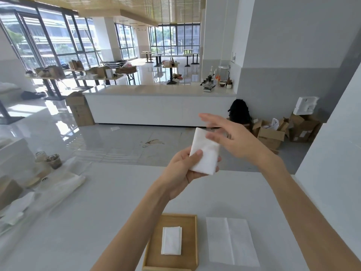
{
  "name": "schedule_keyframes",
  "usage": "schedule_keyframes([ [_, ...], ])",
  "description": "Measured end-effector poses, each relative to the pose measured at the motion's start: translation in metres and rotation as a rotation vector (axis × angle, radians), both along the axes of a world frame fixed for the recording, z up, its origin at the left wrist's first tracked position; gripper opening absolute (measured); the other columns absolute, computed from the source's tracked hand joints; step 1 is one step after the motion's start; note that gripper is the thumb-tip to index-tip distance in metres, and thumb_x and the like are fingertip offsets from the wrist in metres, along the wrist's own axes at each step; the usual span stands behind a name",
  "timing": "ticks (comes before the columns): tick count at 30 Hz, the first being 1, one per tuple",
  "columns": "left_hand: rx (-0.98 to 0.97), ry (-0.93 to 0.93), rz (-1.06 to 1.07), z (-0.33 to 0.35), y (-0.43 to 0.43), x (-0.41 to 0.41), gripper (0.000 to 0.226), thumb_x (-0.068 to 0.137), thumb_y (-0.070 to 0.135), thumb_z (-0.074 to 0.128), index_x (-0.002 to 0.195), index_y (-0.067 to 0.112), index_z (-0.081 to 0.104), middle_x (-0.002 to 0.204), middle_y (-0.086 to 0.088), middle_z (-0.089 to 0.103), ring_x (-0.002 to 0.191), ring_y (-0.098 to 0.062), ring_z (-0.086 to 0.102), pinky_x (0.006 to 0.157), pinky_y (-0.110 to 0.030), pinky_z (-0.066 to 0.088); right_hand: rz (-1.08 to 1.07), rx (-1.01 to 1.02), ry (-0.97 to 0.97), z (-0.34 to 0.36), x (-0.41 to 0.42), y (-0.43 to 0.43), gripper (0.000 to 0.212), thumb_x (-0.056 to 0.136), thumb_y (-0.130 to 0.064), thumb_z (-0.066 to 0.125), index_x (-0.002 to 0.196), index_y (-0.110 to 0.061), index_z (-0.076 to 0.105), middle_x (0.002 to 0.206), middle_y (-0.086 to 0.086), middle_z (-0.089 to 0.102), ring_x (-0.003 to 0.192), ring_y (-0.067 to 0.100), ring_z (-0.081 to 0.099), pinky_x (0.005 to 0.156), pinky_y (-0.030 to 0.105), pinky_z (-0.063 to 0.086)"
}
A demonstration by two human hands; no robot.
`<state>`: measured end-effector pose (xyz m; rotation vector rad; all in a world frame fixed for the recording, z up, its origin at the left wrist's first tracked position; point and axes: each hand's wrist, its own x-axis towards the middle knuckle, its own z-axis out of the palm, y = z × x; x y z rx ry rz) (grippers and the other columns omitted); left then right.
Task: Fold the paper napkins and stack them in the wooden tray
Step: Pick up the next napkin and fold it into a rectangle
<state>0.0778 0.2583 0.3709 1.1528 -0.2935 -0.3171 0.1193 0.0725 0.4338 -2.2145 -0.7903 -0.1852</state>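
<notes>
Left grip (181,170) on folded napkin (205,153) edge, midair

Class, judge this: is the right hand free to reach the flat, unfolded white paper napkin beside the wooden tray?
Probably yes: the right hand is open and empty, and the unfolded white paper napkin lies uncovered on that side.

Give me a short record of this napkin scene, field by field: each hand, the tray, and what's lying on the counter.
left hand: grips the held napkin, folded, thumb on its front, above the counter
right hand: open, fingers spread by the held napkin's upper edge; blurred, contact unclear
wooden tray: on the counter, holds the stacked napkin, folded
flat napkin: unfolded, on the counter right of the tray, apart from it
</notes>
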Motion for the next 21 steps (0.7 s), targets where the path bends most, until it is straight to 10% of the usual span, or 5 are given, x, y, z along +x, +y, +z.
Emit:
schedule_keyframes([
  [4, -0.157, -0.005, 0.023, 0.0, -0.005, -0.008, 0.036, 0.108, 0.016, 0.04, 0.14, 0.005, 0.051, 0.137, -0.021, 0.061, 0.124, -0.034, 0.062, 0.103, -0.042, 0.053, 0.082, -0.407, -0.329, -0.017, -0.024, -0.002, 0.054, 0.097, -0.062, 0.029, 0.15, -0.054, 0.025, 0.167, -0.017, -0.008, 0.151, 0.009, -0.021, 0.121, 0.036, -0.003],
  [9, -0.227, 0.017, -0.045, 0.003, -0.006, -0.012, 0.038, 0.106, 0.008, 0.041, 0.142, -0.002, 0.047, 0.138, -0.028, 0.058, 0.124, -0.041, 0.059, 0.109, -0.047, 0.046, -0.166, -0.502, -0.371, -0.012, -0.008, -0.024, 0.064, 0.092, -0.072, -0.001, 0.151, -0.055, 0.017, 0.165, -0.003, -0.024, 0.148, 0.021, -0.032, 0.122, 0.057, -0.009],
  [14, -0.212, 0.009, -0.053, 0.002, -0.006, -0.01, 0.039, 0.106, 0.01, 0.042, 0.144, 0.005, 0.048, 0.141, -0.02, 0.058, 0.124, -0.033, 0.06, 0.104, -0.043, 0.051, 0.006, -0.491, -0.351, -0.022, -0.027, -0.012, 0.055, 0.096, -0.062, 0.016, 0.15, -0.054, 0.023, 0.166, -0.008, -0.021, 0.147, 0.013, -0.033, 0.122, 0.041, -0.014],
  [17, -0.287, 0.048, -0.036, 0.001, -0.004, -0.008, 0.039, 0.106, 0.008, 0.041, 0.144, 0.004, 0.047, 0.144, -0.021, 0.056, 0.13, -0.036, 0.057, 0.109, -0.047, 0.047, -0.266, -0.332, -0.245, -0.032, -0.013, -0.01, 0.067, 0.094, -0.068, 0.016, 0.156, -0.043, 0.017, 0.168, -0.003, -0.012, 0.152, 0.017, -0.022, 0.125, 0.048, -0.002],
  [21, -0.286, 0.024, 0.029, -0.003, 0.005, -0.003, 0.039, 0.106, 0.009, 0.038, 0.143, 0.008, 0.049, 0.141, -0.011, 0.061, 0.132, -0.023, 0.055, 0.11, -0.033, 0.044, -0.305, 0.298, 0.215, -0.041, -0.017, 0.012, 0.056, 0.095, -0.06, 0.041, 0.139, -0.027, 0.051, 0.14, -0.005, 0.057, 0.132, 0.015, 0.051, 0.11, 0.041, 0.044],
])
